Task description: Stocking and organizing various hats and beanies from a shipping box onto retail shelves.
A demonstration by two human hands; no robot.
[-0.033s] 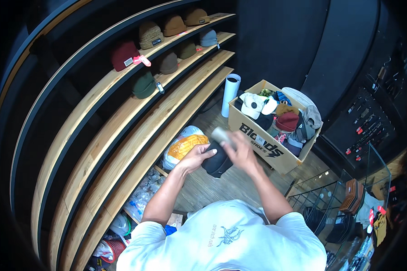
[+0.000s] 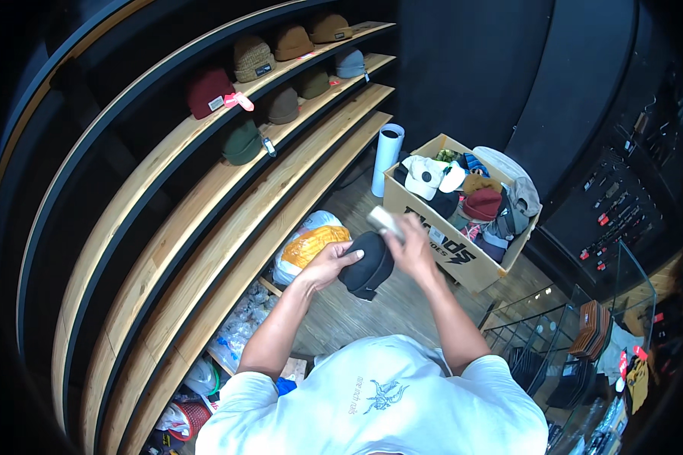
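My left hand [image 2: 332, 265] is closed on the edge of a black knit beanie [image 2: 368, 262], its thumb lying on the knit. A small dark tab hangs at the beanie's lower edge. In my right hand [image 2: 413, 246] is a pale roller-shaped tool [image 2: 385, 221], looking like a lint roller, partly hidden by my blurred fingers. The tool is at the beanie's upper right side; whether it touches the knit I cannot tell.
Curved wooden shelves [image 2: 205, 168] on the left carry several beanies. Ahead stands a cardboard box [image 2: 442, 254] full of hats, with a white tube [image 2: 387, 161] beside it. Plastic bags [image 2: 311, 246] lie by the lowest shelf. A glass case [image 2: 542, 322] is at the right.
My right hand and the pale tool have shifted slightly right, uncovering more of the beanie. My left hand keeps its hold in nearly the same place.
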